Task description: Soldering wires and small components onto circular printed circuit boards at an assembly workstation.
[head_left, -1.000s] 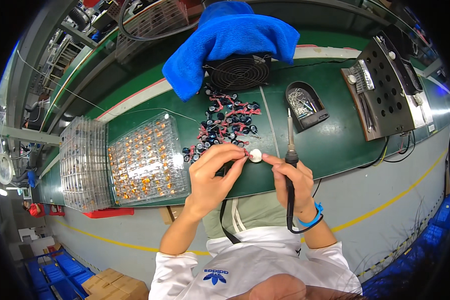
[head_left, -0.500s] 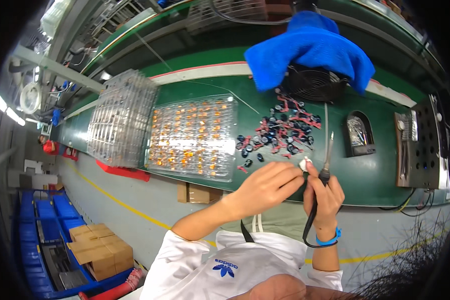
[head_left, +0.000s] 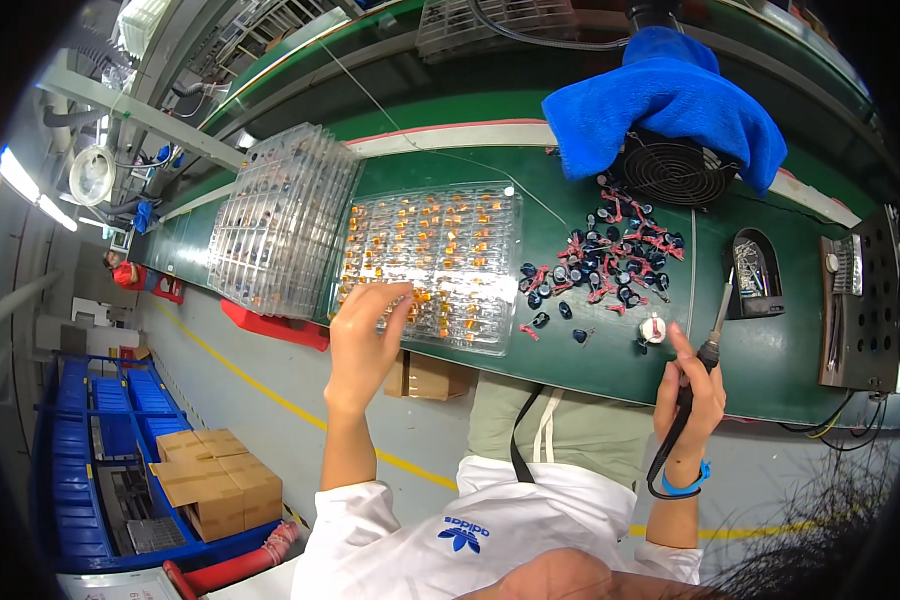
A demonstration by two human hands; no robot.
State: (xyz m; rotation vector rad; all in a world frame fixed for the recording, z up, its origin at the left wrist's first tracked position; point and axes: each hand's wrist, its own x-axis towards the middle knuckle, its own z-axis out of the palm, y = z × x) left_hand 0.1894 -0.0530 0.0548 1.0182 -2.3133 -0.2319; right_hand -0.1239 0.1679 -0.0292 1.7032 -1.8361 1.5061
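My left hand (head_left: 363,340) is over the near edge of a clear plastic tray (head_left: 515,250) holding rows of small orange-and-metal parts (head_left: 450,236). Its thumb and fingertips come together at one of these parts; what they pinch is too small to make out. In my right hand (head_left: 692,395) is a soldering iron (head_left: 712,348), its tip pointing up and away from me. The index finger stretches toward a small white round piece (head_left: 653,330) on the green bench, close to the fingertip. Beyond it lies a pile of small black round components with red wires (head_left: 610,255).
A stack of clear trays (head_left: 285,220) stands left of the filled one. A black fan (head_left: 680,170) draped with a blue cloth (head_left: 670,105) hangs over the back. On the right are a black holder (head_left: 755,275) and a metal box (head_left: 865,310). Cartons (head_left: 220,480) sit lower left.
My left hand has left the white piece and moved left to the tray. The white piece now rests on the bench. My right hand still holds the iron, its index finger now extended.
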